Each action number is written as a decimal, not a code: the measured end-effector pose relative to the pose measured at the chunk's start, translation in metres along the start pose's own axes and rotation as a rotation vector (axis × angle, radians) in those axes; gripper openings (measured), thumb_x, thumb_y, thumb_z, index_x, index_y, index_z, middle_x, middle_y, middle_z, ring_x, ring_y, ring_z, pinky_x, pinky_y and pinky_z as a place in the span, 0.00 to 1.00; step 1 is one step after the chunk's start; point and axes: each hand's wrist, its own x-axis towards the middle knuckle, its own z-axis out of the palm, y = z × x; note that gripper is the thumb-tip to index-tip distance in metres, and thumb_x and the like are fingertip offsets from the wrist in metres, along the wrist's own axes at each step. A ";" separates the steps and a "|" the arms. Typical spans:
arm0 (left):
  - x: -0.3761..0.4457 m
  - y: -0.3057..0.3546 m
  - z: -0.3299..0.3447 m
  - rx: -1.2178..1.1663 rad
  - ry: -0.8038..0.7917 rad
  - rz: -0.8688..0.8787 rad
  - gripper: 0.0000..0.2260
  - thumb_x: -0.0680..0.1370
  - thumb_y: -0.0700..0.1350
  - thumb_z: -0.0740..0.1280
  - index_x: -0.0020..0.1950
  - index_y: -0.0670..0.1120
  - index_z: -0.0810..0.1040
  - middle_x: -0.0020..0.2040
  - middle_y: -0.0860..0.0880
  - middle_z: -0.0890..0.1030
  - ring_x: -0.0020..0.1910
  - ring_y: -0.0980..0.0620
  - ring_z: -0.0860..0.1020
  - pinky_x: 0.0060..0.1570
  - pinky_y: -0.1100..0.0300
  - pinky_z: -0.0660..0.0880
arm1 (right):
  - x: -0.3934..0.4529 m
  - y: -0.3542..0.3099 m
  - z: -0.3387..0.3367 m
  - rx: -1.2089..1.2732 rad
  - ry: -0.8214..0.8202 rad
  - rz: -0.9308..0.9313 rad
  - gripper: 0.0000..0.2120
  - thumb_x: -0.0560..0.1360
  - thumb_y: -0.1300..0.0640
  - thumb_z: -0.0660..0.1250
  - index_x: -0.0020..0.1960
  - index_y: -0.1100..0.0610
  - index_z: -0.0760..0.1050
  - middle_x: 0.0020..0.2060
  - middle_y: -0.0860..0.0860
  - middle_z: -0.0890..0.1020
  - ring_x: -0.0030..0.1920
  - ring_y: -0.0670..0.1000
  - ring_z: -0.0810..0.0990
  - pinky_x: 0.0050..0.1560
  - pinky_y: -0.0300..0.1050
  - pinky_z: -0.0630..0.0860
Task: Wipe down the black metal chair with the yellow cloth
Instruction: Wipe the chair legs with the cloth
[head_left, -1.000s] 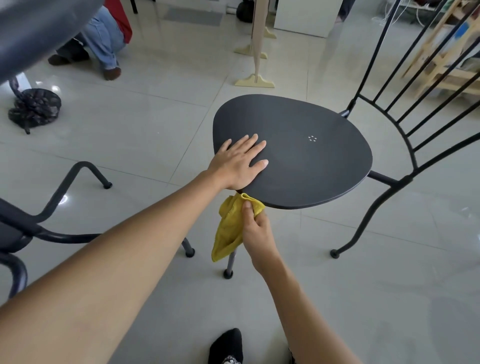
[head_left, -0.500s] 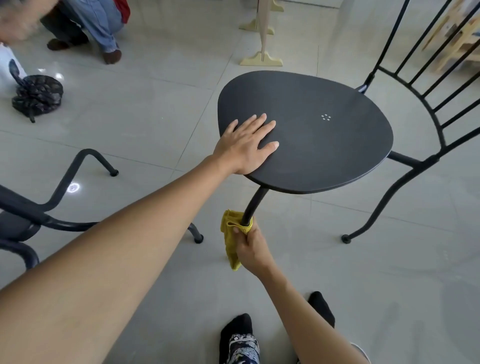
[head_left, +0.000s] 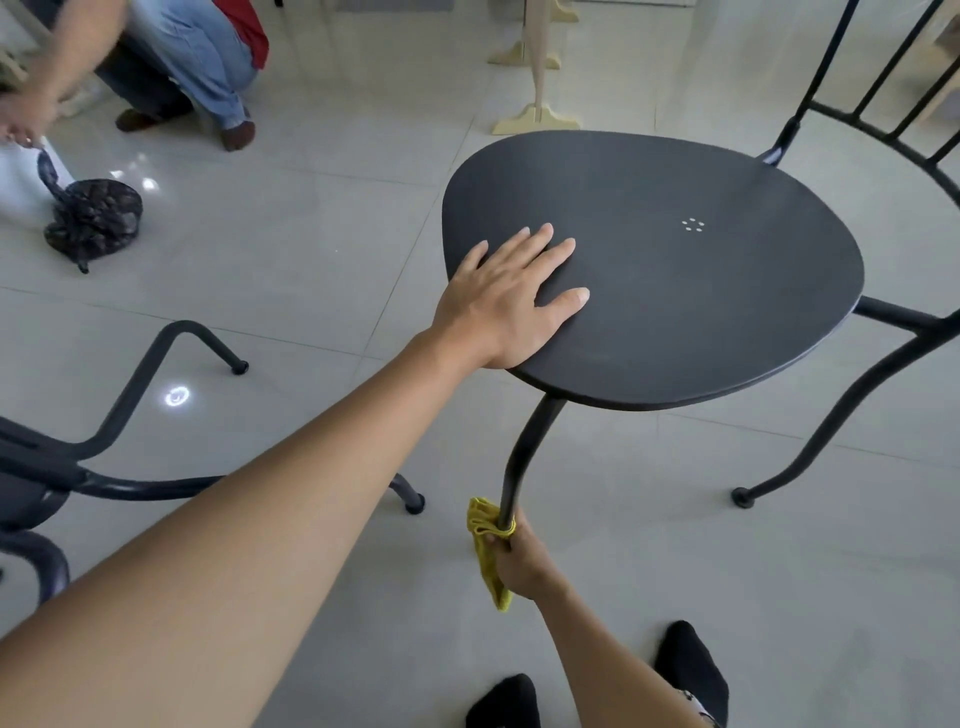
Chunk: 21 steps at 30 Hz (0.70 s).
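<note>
Left hand (head_left: 511, 306) flat, fingers spread on black metal chair (head_left: 675, 291) seat, right hand (head_left: 519, 561) grips yellow cloth (head_left: 485, 551) wrapped round chair's front leg, low down; other legs, backrest likely still unwiped.

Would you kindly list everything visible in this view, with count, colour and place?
black metal chair: one, black, centre right
yellow cloth: one, yellow, wrapped round the chair's front leg
second chair: one, black, left edge
patterned bundle: one, dark, floor upper left
wooden stands: pale, top centre
crouching person: one, jeans, top left
socked feet: two, black, bottom
left hand: flat on seat
right hand: grip on cloth and leg
</note>
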 end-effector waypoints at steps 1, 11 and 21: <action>0.001 -0.001 0.000 -0.003 0.000 -0.001 0.26 0.79 0.62 0.50 0.76 0.57 0.54 0.78 0.56 0.50 0.77 0.58 0.47 0.75 0.53 0.42 | -0.001 -0.004 -0.001 -0.003 -0.004 0.004 0.10 0.68 0.48 0.54 0.48 0.48 0.66 0.39 0.46 0.76 0.38 0.52 0.76 0.46 0.64 0.78; -0.002 0.001 0.000 -0.013 -0.012 -0.030 0.26 0.79 0.62 0.50 0.76 0.57 0.54 0.78 0.56 0.51 0.77 0.58 0.48 0.75 0.53 0.43 | -0.109 -0.143 -0.066 -0.123 0.050 -0.124 0.11 0.78 0.54 0.58 0.59 0.56 0.69 0.52 0.51 0.81 0.51 0.54 0.79 0.53 0.49 0.75; -0.004 0.004 -0.005 0.031 -0.016 -0.016 0.27 0.79 0.62 0.49 0.77 0.56 0.53 0.79 0.54 0.51 0.77 0.56 0.48 0.75 0.50 0.45 | -0.166 -0.241 -0.137 0.191 -0.034 -0.193 0.09 0.82 0.49 0.53 0.58 0.47 0.69 0.47 0.35 0.75 0.51 0.38 0.74 0.54 0.35 0.67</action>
